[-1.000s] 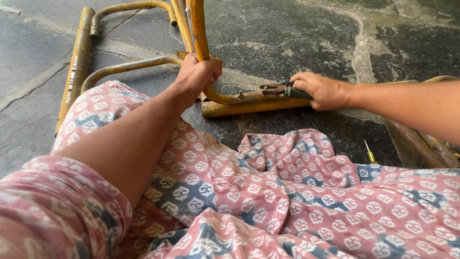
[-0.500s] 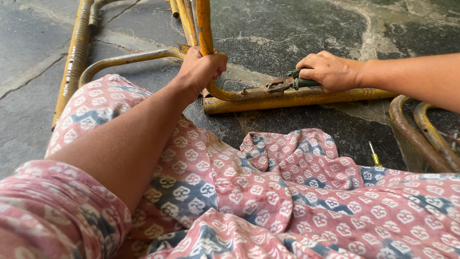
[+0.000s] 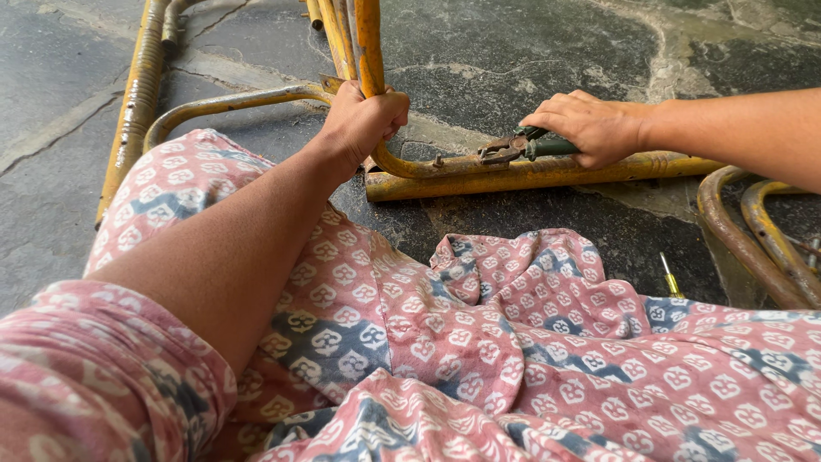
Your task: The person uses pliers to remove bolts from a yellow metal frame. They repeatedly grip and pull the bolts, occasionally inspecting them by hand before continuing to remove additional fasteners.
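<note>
A rusty yellow metal tube frame [image 3: 513, 175] lies on the dark stone floor in front of me. My left hand [image 3: 363, 120] is closed around one of its curved upright tubes. My right hand [image 3: 590, 128] grips the green handles of a pair of rusty pliers [image 3: 517, 148]. The pliers' jaws rest against a small bolt on the curved tube near the horizontal bar. My lap, covered in pink, white and blue patterned cloth [image 3: 479, 342], fills the lower part of the view.
A small screwdriver with a yellow handle [image 3: 671, 278] lies on the floor at the right, by the cloth. More bent rusty tubes [image 3: 753, 239] curve at the far right. A ribbed yellow tube [image 3: 137, 94] runs along the left.
My right hand has slid left along the horizontal bar and now holds the pliers at the bolt. My left hand has kept its hold on the tube.
</note>
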